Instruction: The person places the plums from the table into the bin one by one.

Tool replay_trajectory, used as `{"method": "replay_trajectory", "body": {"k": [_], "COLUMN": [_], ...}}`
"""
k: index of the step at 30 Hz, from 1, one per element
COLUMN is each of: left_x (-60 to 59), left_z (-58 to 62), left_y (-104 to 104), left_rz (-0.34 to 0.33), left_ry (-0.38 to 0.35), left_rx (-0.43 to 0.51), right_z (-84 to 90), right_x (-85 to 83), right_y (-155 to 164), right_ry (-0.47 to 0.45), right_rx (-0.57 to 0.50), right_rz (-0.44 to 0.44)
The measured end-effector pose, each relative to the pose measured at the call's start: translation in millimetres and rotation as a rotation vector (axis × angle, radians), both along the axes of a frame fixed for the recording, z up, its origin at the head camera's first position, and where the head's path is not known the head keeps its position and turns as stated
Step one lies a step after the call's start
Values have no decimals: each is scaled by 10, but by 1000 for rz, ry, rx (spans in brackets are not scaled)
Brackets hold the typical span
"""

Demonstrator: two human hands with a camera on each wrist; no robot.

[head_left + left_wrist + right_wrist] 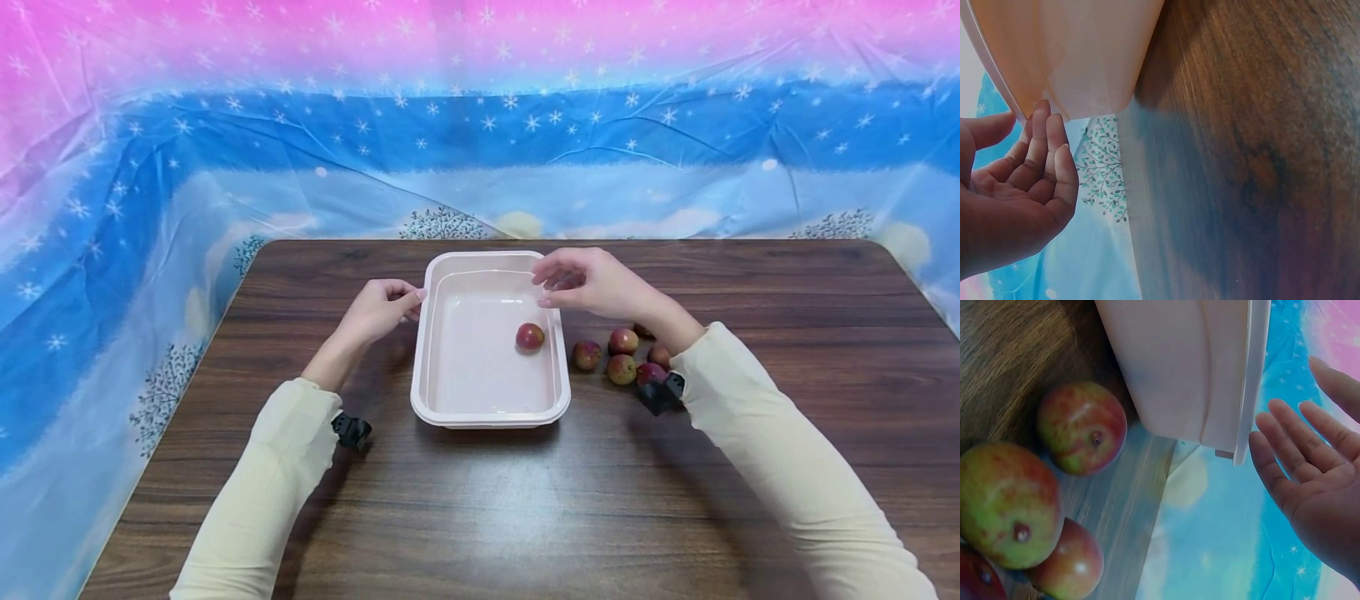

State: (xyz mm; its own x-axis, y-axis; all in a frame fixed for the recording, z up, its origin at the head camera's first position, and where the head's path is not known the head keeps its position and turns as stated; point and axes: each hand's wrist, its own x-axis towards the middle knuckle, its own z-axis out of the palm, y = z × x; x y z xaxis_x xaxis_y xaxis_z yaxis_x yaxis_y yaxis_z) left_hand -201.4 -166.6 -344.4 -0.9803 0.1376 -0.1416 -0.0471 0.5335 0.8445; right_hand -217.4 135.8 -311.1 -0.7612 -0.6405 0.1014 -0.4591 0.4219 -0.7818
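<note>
A pale pink plastic tray (472,367) stands in the middle of the table, with one red plum (530,337) inside near its right wall. At the tray's left rim, my left hand (381,310) pinches the edge, thumb above and fingertips below, as the left wrist view shows on the hand (1029,169). Over the tray's right rim hovers my right hand (592,282), fingers loosely bent and thumb apart. In the right wrist view nothing lies in that palm (1316,462). Several red and green plums (622,369) lie on the table right of the tray, partly hidden by my right wrist.
Beneath everything is a dark wood-grain table (480,517). Behind it and along the left side hangs a pink and blue snowflake cloth (480,125). Black wrist cameras (351,430) sit on both cuffs, the right one (662,393) close over the loose plums.
</note>
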Motion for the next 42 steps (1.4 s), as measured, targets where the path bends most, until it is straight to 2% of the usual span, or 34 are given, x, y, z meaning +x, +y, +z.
{"method": "replay_trajectory", "body": {"k": [10, 23, 28, 32, 42], "left_x": [1, 14, 8, 7, 16], "left_z": [-3, 15, 7, 4, 7], "left_y": [3, 10, 11, 12, 18], "left_rz": [1, 11, 10, 14, 20], "left_ry": [-8, -21, -21, -24, -26], "left_rx": [3, 4, 4, 8, 13], "right_z": [36, 83, 63, 33, -22], "right_x": [22, 53, 91, 105, 161], "right_y": [167, 504, 677, 825, 1147], "right_ry": [2, 36, 14, 31, 19], "right_rx": [-12, 71, 59, 64, 112], "right_rz": [-22, -154, -202, -231, -313]}}
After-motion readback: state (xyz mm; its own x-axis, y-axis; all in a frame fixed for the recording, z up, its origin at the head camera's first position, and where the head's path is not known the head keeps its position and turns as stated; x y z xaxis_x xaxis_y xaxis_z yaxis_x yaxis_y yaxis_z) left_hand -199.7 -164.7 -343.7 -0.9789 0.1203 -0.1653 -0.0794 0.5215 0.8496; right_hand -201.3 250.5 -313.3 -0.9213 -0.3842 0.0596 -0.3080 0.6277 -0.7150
